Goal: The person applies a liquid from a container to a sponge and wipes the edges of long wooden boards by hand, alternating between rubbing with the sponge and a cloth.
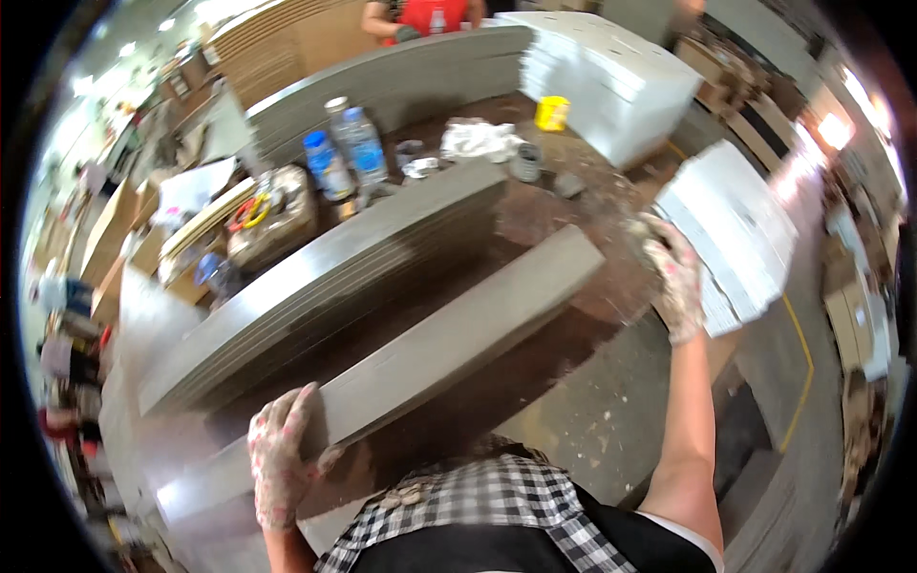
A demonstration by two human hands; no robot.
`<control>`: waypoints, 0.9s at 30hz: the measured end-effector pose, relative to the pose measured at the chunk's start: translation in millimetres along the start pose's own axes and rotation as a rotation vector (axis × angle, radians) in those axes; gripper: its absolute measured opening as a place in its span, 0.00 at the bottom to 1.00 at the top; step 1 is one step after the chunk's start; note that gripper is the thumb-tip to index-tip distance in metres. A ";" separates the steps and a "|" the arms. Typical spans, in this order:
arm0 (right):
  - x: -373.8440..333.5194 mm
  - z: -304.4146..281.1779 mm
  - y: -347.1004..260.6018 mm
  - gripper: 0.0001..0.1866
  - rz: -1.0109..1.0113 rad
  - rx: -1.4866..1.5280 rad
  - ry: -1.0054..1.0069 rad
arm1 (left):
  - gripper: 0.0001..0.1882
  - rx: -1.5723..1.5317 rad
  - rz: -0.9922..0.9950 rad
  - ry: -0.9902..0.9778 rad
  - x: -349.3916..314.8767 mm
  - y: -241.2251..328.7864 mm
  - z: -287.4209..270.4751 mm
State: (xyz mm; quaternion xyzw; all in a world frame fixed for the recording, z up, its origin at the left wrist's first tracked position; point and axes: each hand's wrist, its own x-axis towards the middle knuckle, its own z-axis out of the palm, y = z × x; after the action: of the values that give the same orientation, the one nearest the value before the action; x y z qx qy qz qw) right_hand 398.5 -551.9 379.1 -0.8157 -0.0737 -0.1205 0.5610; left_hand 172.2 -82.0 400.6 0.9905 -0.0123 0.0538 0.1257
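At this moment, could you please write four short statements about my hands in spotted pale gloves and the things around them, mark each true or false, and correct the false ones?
1. The left hand touches the single long grey board. True.
2. The right hand grips this board's far end. False: it is apart from the board.
3. The small yellow container is left of the crumpled white cloth. False: it is on the right.
4. Transparent plastic bottles stand beyond the nearer stack of grey boards. True.

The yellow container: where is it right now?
In the head view, the yellow container stands near the top, right of centre, between the crumpled white material and the large white stack.
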 end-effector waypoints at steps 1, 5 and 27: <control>-5.2 10.9 -3.0 0.22 -0.049 0.112 0.063 | 0.41 0.014 -0.005 0.002 1.3 2.1 -1.5; -39.4 73.1 -42.4 0.24 -0.381 0.352 -0.026 | 0.41 -0.088 0.034 -0.007 -1.1 -9.7 -5.2; -80.0 215.7 -82.1 0.46 0.031 0.375 -0.254 | 0.26 -0.287 -0.021 -0.120 -18.3 -82.7 -38.1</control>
State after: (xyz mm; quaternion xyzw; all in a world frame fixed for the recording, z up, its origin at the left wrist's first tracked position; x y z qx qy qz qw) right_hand 325.3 -319.9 356.7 -0.7067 -0.1524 0.0076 0.6909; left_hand 153.2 7.8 414.8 0.9639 -0.0172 -0.0092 0.2656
